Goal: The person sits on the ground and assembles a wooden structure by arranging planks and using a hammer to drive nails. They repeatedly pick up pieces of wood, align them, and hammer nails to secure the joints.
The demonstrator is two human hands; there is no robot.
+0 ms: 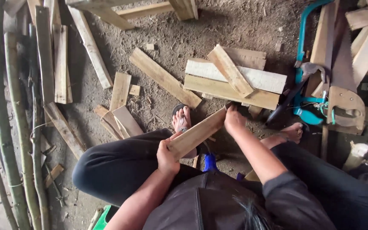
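Both hands are busy: we're gripping a short pale wooden plank point(197, 133), left hand point(168, 156) clasping its near end, right hand point(234, 120) its far end, above our knees; looks early on, nothing cut or joined yet.

A short wooden plank point(197, 133) is held at both ends, the left hand point(167, 157) at its near end and the right hand point(234, 120) at its far end, above a dirt floor point(158, 106). Stacked boards point(235, 81) and a handsaw point(345, 91) are seen beyond.
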